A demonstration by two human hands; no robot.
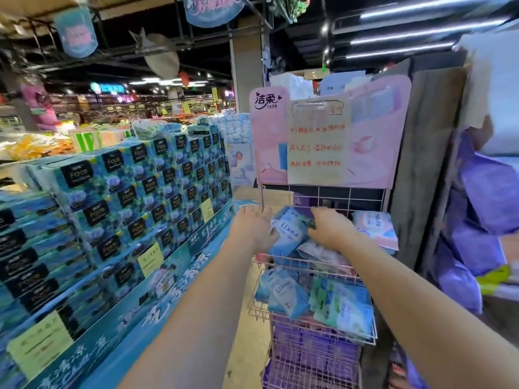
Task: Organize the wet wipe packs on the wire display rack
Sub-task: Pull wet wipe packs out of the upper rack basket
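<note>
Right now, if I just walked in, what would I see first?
Two hands: the left hand and right hand hold a blue wipe pack over the top basket of the pink wire rack. A big pink sign stands above it, and a tall wall of blue tissue boxes fills the left.

"Face" on boxes (112,161) (stacked), "EDI" on pack (289,231)

Head view, down onto near rack (309,265)

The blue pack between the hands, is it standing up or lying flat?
Tilted: the blue pack leans in the top basket, left hand and right hand gripping it.
</note>
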